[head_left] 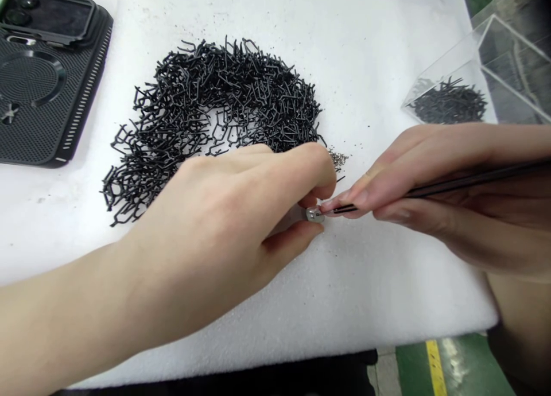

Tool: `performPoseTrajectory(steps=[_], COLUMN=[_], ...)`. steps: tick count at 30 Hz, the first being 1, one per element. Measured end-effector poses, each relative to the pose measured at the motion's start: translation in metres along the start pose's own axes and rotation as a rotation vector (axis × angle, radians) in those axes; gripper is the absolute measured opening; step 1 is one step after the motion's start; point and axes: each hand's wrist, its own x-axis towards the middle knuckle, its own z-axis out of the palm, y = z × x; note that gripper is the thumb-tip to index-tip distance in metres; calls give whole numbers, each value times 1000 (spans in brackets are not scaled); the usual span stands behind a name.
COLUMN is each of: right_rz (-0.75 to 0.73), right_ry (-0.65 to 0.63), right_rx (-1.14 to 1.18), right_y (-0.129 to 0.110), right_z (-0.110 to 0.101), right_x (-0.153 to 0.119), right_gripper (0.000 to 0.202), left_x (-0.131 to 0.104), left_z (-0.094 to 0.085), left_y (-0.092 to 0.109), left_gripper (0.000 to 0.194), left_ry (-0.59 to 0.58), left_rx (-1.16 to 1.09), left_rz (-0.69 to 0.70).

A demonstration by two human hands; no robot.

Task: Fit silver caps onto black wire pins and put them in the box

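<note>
My left hand (232, 201) reaches in from the lower left, with thumb and forefinger pinched round a small silvery metal part (315, 214). My right hand (439, 160) comes from the right, its fingers closed round thin black tweezers (451, 185). The tips of the tweezers point left and meet the metal part, or come very near it; whether something tiny sits between them I cannot tell. Just beyond my left fingers lies a scatter of tiny brownish metal bits (339, 157). A heap of thin, bent black pieces (258, 77) spreads behind my left hand, which covers its near edge.
Several more black pieces (450, 100) lie in a tilted clear plastic box (482, 66) at the right. A phone in a black case (32, 109) rests at the left. White foam sheeting (365, 292) covers the work surface, its front edge near the bottom.
</note>
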Motion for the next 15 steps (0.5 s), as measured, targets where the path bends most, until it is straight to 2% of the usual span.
performPoseTrajectory(steps=[5, 12, 15], right_rz=[0, -42, -22], right_ry=[38, -51, -24], right_rx=[16, -30, -31], right_y=[3, 3, 2], right_z=[5, -2, 2], right_x=[-3, -1, -2], right_gripper=[11, 4, 5], left_x=[0, -1, -1], left_z=[-1, -2, -1], left_y=[2, 7, 5], left_gripper=[9, 8, 10], left_ry=[-9, -11, -9], left_rx=[28, 8, -3], left_rz=[-47, -59, -59])
